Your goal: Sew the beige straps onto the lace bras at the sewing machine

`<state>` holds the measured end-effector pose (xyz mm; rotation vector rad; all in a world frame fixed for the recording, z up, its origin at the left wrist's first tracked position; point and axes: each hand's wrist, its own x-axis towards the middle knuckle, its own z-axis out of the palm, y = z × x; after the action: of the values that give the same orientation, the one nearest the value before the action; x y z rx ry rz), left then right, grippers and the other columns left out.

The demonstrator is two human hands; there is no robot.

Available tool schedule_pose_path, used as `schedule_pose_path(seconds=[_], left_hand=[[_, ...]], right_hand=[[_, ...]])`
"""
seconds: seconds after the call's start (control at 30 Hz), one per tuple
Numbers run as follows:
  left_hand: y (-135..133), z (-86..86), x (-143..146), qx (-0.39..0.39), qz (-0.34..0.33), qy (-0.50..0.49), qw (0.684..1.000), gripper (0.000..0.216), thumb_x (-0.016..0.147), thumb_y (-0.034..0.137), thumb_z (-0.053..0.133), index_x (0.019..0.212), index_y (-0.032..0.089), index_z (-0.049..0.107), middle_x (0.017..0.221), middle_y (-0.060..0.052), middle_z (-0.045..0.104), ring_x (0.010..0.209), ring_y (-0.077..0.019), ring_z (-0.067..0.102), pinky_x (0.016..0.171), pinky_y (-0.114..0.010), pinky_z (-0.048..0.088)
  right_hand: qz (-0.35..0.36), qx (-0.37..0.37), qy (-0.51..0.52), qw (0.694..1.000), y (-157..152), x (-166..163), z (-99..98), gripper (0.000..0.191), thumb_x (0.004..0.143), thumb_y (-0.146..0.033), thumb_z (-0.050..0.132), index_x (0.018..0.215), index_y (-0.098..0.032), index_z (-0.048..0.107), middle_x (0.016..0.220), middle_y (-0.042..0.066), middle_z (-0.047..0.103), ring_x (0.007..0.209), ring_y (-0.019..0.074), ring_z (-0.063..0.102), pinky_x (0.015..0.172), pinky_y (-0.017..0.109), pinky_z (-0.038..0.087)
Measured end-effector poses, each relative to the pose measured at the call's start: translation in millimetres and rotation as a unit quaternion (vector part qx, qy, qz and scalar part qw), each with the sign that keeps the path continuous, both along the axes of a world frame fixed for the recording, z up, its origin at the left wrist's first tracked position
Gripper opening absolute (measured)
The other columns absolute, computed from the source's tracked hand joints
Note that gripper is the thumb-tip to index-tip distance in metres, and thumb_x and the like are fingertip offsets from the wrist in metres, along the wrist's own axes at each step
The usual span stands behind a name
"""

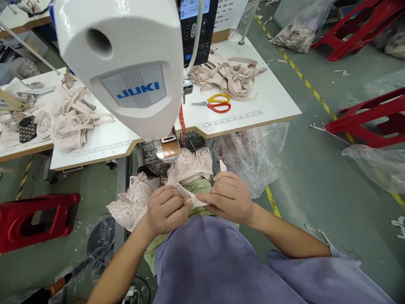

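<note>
Both of my hands grip a pale pink lace bra (193,164) in front of my lap. My left hand (169,209) is closed on its band, the thumb and fingers pinching the fabric. Close by on the other side, my right hand (230,197) is closed around the same band, and a light strap end sticks up above its knuckles. The bra's cups hang near the sewing machine's rounded head end (167,150). Another lace cup piece (134,200) lies at the left, beside my left hand. My fingers hide the exact spot held.
A white JUKI sewing machine (126,63) stands above the worktable (275,101). Yellow-and-red scissors (218,103) and a heap of beige straps (230,76) lie at right. More lace pieces (71,126) lie left. Clear plastic bags (253,156) hang below; red stools (373,118) stand around.
</note>
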<state>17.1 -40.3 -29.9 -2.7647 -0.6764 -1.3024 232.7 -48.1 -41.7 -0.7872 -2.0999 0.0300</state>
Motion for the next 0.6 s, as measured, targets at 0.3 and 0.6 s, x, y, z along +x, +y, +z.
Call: schedule_pose_path(seconds=[0.3,0.6], left_hand=[[1.3,-1.1,-1.7,0.004,-0.009,-0.009,1.0,0.016,0.082,0.003,0.065,0.08,0.018,0.059,0.059,0.002,0.061,0.06,-0.0129,0.058,0.066,-0.03,0.06],[0.4,-0.7,-2.1,-0.003,-0.008,-0.008,1.0,0.017,0.083,0.003,0.066,0.08,0.018,0.058,0.057,0.003,0.06,0.06,-0.0133,0.058,0.062,-0.03,0.058]], right_hand=[[0.012,-0.027,0.027,0.999,-0.7,-2.9,-3.4,0.004,0.09,-0.022,0.062,0.09,-0.021,0.065,0.06,-0.004,0.057,0.058,0.0121,0.049,0.078,0.032,0.048],[0.017,-0.035,0.028,0.999,0.3,-4.1,-4.2,0.009,0.087,-0.014,0.06,0.086,-0.022,0.064,0.059,-0.004,0.055,0.057,0.0121,0.048,0.077,0.032,0.048]])
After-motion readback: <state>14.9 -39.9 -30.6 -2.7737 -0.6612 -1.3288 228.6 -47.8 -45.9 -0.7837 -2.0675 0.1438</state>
